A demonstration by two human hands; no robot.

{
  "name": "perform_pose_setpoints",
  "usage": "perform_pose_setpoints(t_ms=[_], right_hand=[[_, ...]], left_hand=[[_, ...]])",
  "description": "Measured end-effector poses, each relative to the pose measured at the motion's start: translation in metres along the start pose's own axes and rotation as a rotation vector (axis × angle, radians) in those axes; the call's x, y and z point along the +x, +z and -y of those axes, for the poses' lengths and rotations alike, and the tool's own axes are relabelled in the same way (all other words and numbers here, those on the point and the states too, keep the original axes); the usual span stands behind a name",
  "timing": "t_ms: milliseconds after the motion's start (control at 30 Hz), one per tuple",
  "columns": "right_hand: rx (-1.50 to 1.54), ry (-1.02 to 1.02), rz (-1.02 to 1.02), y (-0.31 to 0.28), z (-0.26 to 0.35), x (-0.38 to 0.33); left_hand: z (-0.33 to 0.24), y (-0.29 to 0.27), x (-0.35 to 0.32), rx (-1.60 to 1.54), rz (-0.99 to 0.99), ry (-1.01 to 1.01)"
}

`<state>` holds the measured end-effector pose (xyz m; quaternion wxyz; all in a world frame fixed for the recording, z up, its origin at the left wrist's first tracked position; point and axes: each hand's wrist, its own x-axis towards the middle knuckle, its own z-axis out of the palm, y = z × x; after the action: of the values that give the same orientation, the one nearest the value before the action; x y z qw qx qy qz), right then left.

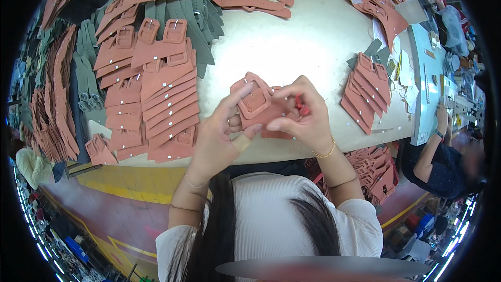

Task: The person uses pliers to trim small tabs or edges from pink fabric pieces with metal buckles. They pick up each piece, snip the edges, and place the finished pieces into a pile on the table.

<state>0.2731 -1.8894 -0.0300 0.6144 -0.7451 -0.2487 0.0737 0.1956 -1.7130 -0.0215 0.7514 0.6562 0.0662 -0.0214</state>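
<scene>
My left hand grips a salmon-pink leather strap piece with a square covered buckle. Its thumb and fingers clasp the piece from the left, above the table's near edge. Tucked in my curled right hand is a small red tool; its working end is hidden. My right thumb and forefinger come together at the piece's right side, and whether they touch it I cannot tell. Beneath the hands, more pink leather shows.
Overlapping rows of buckled pink pieces cover the left of the table, with dark green straps among them. A smaller pink stack lies right. At far right, a co-worker's arm reaches toward a light-blue table.
</scene>
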Motion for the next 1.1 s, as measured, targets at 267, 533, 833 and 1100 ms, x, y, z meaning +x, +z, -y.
perform_pose_setpoints(t_ms=[267, 533, 833, 1100], right_hand=[[-0.273, -0.126, 0.041, 0.015, 0.003, 0.010], [0.289, 0.052, -0.203, -0.001, 0.001, 0.001], [0.186, 0.123, 0.047, -0.019, -0.016, 0.003], [0.133, 0.094, 0.278, -0.026, -0.021, 0.006]], left_hand=[[0.000, 0.007, 0.001, 0.470, 0.008, 0.188], [-0.001, 0.003, 0.000, 0.149, 0.010, 0.043], [-0.004, -0.019, 0.008, -0.575, -0.015, -0.085], [0.015, -0.023, 0.009, -1.053, 0.012, -0.158]])
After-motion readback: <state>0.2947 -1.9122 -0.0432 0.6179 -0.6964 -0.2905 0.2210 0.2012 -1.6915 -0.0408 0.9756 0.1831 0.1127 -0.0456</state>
